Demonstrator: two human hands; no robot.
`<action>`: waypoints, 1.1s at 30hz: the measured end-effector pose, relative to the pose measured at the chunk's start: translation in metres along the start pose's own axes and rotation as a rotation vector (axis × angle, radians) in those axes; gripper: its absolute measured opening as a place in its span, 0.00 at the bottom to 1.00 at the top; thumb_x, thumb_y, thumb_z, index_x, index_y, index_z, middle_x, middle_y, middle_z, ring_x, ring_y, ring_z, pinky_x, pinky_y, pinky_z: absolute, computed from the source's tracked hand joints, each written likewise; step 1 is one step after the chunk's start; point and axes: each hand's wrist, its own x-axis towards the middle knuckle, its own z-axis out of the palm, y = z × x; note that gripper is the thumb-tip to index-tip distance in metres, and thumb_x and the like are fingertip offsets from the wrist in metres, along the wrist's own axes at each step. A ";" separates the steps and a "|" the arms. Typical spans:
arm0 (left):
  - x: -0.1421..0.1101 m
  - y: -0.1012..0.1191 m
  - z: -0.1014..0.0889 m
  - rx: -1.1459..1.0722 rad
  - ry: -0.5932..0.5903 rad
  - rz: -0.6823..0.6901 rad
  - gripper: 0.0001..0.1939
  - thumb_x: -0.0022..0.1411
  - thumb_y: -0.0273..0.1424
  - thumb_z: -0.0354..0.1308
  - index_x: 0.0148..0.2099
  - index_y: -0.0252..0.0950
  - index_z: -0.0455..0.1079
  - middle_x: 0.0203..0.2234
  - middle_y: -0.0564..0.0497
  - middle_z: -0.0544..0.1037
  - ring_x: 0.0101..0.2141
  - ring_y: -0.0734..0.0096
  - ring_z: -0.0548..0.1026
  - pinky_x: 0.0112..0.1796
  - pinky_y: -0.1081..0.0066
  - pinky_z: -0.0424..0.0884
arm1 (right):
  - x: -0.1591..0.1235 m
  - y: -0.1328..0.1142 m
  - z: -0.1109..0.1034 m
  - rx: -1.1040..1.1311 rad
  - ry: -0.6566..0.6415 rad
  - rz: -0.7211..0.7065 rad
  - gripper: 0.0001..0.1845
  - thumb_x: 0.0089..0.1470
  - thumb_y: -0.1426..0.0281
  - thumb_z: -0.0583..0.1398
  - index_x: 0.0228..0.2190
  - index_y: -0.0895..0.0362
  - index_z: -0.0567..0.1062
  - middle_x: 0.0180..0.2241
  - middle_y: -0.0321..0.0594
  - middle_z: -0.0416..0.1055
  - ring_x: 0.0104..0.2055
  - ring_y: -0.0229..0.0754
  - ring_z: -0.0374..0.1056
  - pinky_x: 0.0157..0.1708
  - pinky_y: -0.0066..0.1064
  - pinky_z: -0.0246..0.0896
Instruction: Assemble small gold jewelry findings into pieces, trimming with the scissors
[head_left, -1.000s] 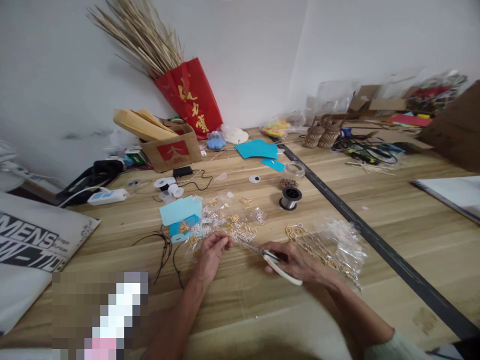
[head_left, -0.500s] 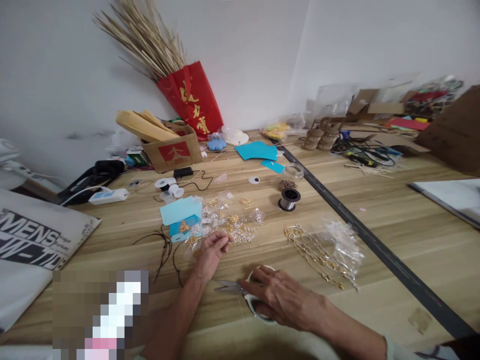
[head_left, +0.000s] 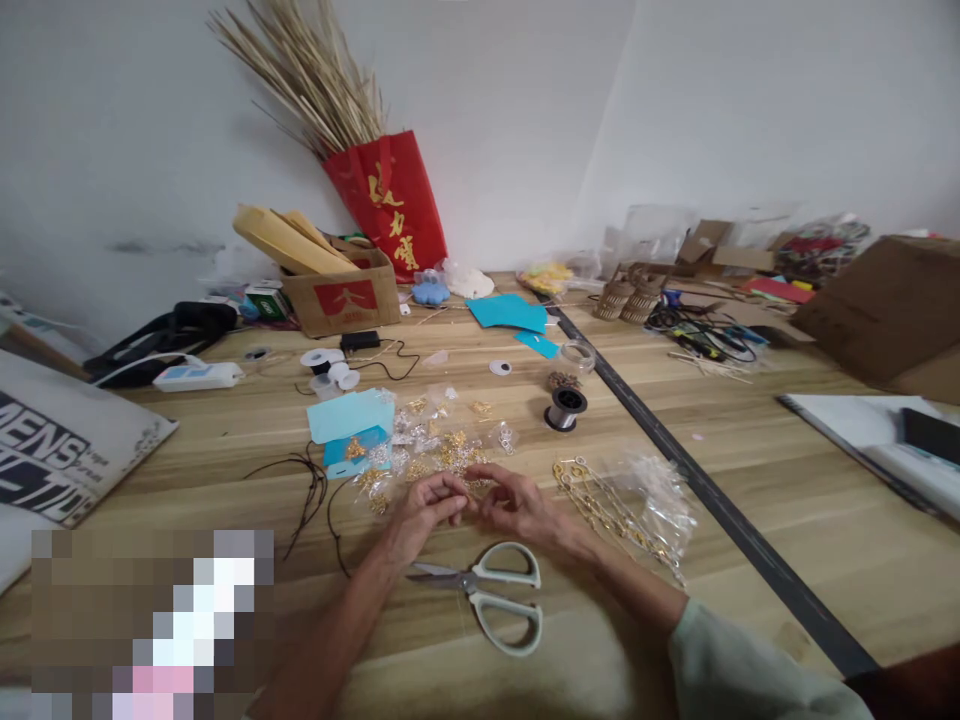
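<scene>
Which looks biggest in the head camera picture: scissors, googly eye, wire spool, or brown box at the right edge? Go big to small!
1. Brown box
2. Scissors
3. Wire spool
4. Googly eye

That's only how they look; the scissors are nearest the camera.

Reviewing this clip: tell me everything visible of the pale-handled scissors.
The grey-bladed scissors with off-white loop handles lie flat on the light, wood-grained table, unheld, just below the bare left hand and bare right hand in the picture. The two large loops, plastic by their look, spread apart at picture right. The metal blades join at a pivot and point left, seemingly slightly parted, their tips close to the left forearm; whether they touch it is unclear.
</scene>
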 end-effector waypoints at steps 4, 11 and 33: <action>0.000 -0.001 -0.002 0.026 -0.010 0.011 0.09 0.47 0.31 0.68 0.29 0.32 0.73 0.23 0.49 0.78 0.20 0.76 0.69 0.24 0.76 0.64 | 0.008 0.019 0.011 0.354 -0.025 0.046 0.25 0.47 0.58 0.65 0.43 0.60 0.70 0.32 0.41 0.73 0.29 0.36 0.68 0.29 0.28 0.63; 0.004 -0.002 -0.005 0.098 0.037 0.002 0.09 0.45 0.30 0.68 0.31 0.33 0.76 0.22 0.49 0.78 0.21 0.75 0.69 0.25 0.76 0.65 | 0.008 0.025 0.010 0.296 0.158 0.055 0.19 0.45 0.55 0.65 0.29 0.59 0.73 0.24 0.35 0.69 0.23 0.33 0.61 0.24 0.25 0.57; 0.008 -0.010 -0.005 0.214 -0.002 -0.011 0.14 0.45 0.36 0.68 0.29 0.32 0.71 0.21 0.54 0.74 0.22 0.77 0.68 0.26 0.77 0.64 | 0.006 0.033 0.015 0.269 0.191 -0.034 0.15 0.50 0.59 0.62 0.30 0.59 0.71 0.24 0.34 0.65 0.25 0.33 0.58 0.25 0.26 0.51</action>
